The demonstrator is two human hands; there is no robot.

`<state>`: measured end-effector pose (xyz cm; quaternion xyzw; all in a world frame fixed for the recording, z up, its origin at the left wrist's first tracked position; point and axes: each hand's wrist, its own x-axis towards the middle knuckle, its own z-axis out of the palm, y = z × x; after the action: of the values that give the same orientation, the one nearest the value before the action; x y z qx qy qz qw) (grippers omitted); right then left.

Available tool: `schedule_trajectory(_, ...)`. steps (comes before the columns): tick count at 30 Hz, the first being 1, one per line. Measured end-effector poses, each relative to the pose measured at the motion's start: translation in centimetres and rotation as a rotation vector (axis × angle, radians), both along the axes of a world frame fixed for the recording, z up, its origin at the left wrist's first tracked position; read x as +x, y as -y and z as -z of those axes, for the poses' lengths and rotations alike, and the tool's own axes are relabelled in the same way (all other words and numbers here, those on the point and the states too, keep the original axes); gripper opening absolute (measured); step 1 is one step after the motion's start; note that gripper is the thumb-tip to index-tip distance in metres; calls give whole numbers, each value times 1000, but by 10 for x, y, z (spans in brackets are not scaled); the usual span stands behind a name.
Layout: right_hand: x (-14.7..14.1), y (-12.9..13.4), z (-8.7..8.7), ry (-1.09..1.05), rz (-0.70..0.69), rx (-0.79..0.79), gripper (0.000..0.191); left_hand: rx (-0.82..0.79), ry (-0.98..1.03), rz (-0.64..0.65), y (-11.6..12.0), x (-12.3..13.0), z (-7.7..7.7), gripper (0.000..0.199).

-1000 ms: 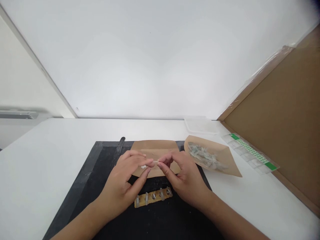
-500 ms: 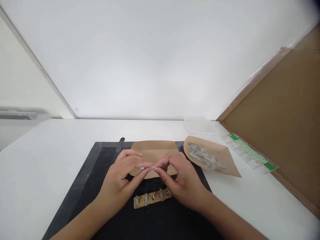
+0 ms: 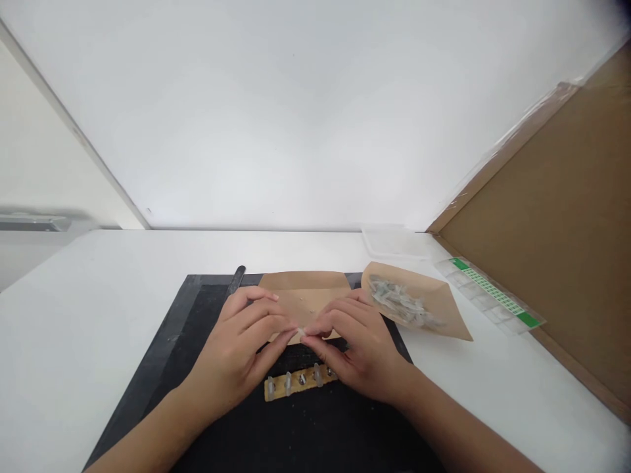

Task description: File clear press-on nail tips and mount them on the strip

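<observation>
My left hand and my right hand meet over a brown paper sheet. Both are closed in a pinch, thumbs against forefingers, on a tiny whitish translucent piece, mostly hidden by the fingertips. Just below the hands lies a short tan strip with several metal holders. Translucent slivers stand upright in some of them, and my right hand covers its right end. Beyond my right hand, an open brown paper pouch bears a heap of similar translucent pieces.
A black mat lies under the hands on the white table. A dark flat stick rests at its back edge. Rightwards are a clear plastic sheet with a green label, a translucent tray and a brown board.
The fingertips have drawn closer together, and less of the translucent piece shows between them. The whole view has shifted slightly; the strip and pouch stay in place.
</observation>
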<state>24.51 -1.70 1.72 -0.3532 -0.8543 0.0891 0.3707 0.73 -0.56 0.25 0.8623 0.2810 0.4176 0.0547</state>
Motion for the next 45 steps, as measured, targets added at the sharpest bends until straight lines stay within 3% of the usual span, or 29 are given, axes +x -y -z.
schedule_trajectory(10, 6, 2, -4, 165, -97, 111, 9, 121, -187, -7, 7, -3, -7, 22)
schedule_trajectory(23, 3, 2, -3, 15, -48, -66, 28, 205, -164, 52, 13, -4, -9, 21)
schedule_trajectory(29, 2, 2, -6, 12, -121, -161, 22, 256, -151, 59, 13, -4, -6, 20)
schedule_trajectory(45, -1, 4, -3, -63, -163, -140, 27, 327, -69, 104, 10, -1, -8, 6)
